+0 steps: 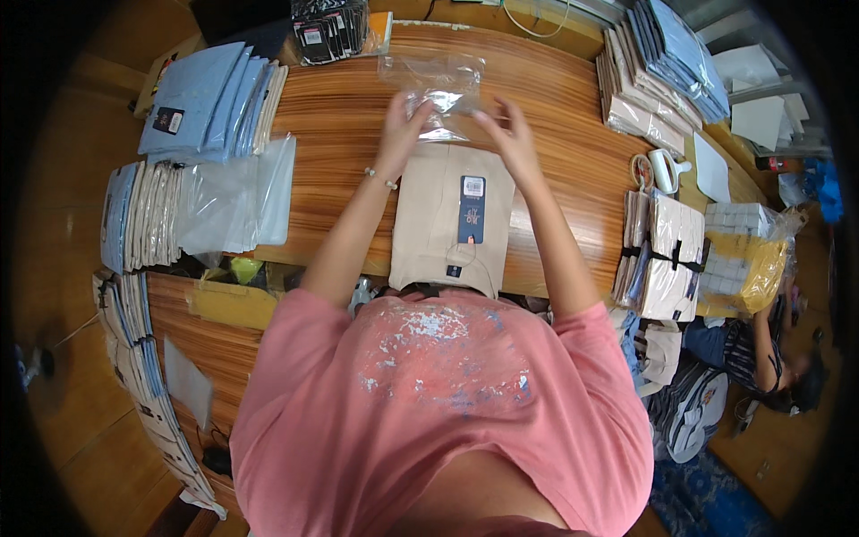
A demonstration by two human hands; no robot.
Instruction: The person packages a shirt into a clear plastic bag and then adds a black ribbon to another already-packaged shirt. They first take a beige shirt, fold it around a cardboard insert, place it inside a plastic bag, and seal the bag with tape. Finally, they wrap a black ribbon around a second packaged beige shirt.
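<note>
A clear plastic bag [445, 76] lies crinkled and shiny on the wooden table, just beyond a folded beige garment [425, 210]. The garment carries a dark blue hang tag with a white label, and a thin string loops below it. At the bag's left side my left hand [403, 134] pinches the plastic between thumb and fingers. My right hand [512, 143] is at the bag's right edge, thumb and fingers apart, with the thumb tip touching or very near the film. Both forearms reach past the sides of the garment.
Bagged blue garments [192, 98] and an upright row of packed garments [161, 219] with clear bags [237, 197] stand left. Packed stacks [649, 85], scissors [641, 168], a white tape dispenser [667, 170] and a tied bundle [676, 255] stand right. Another person [756, 353] is at far right.
</note>
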